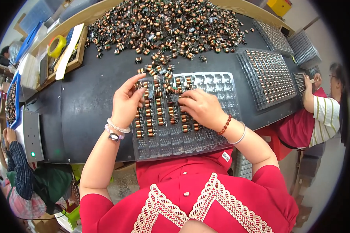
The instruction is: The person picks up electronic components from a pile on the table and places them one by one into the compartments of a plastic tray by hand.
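Note:
A clear plastic tray (224,97) of small moulded pockets lies at the table's near edge, tilted slightly. Many pockets hold copper-wound coils (147,113); the lower rows and upper right ones show bare plastic. My left hand (127,97) rests at the tray's upper left edge, thumb and forefinger apart beside some coils. Over the tray's middle, my right hand (201,108) has its fingers bent together, tips down at a coil that they partly hide. Loose coils (158,70) spill across the tray's top edge between both hands.
A large heap of coils (163,27) covers the far table (89,101). Stacked filled trays (269,77) stand right, near a co-worker's hands (312,82). A wooden box (79,54) with yellow tape (57,46) sits left, above a metal box (30,136). Another person works at far left.

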The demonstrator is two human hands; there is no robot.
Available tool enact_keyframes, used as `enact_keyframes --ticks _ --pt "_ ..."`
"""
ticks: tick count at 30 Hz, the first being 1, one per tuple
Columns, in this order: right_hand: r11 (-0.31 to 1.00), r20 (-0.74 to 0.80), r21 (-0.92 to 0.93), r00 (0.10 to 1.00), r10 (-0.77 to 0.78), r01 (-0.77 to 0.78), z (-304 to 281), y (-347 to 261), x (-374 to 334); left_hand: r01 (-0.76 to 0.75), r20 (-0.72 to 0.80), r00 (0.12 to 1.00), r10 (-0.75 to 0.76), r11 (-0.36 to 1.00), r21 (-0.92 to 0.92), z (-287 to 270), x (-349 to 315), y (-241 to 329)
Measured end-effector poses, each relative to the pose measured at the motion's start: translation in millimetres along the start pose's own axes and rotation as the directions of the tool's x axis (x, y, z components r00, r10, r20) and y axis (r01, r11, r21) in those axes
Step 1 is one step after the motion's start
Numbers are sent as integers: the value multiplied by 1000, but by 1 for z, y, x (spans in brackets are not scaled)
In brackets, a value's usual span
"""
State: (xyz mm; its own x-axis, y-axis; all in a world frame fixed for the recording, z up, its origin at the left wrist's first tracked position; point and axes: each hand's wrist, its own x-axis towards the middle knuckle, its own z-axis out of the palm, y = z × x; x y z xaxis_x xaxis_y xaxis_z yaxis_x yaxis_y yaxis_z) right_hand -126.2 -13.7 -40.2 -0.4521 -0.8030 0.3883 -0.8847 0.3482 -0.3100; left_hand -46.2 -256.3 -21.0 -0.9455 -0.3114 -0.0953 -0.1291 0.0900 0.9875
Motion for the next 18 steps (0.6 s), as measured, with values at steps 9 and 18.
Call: enact_keyframes --ticks 9,18 --pt "994 -90 109 996 -7 17 -9 -10 -6 250 166 963 -213 933 -257 -10 -25 3" --pt "996 -6 87 1000 -19 19 -5 -15 -20 176 133 979 -155 971 -164 3 -53 3"
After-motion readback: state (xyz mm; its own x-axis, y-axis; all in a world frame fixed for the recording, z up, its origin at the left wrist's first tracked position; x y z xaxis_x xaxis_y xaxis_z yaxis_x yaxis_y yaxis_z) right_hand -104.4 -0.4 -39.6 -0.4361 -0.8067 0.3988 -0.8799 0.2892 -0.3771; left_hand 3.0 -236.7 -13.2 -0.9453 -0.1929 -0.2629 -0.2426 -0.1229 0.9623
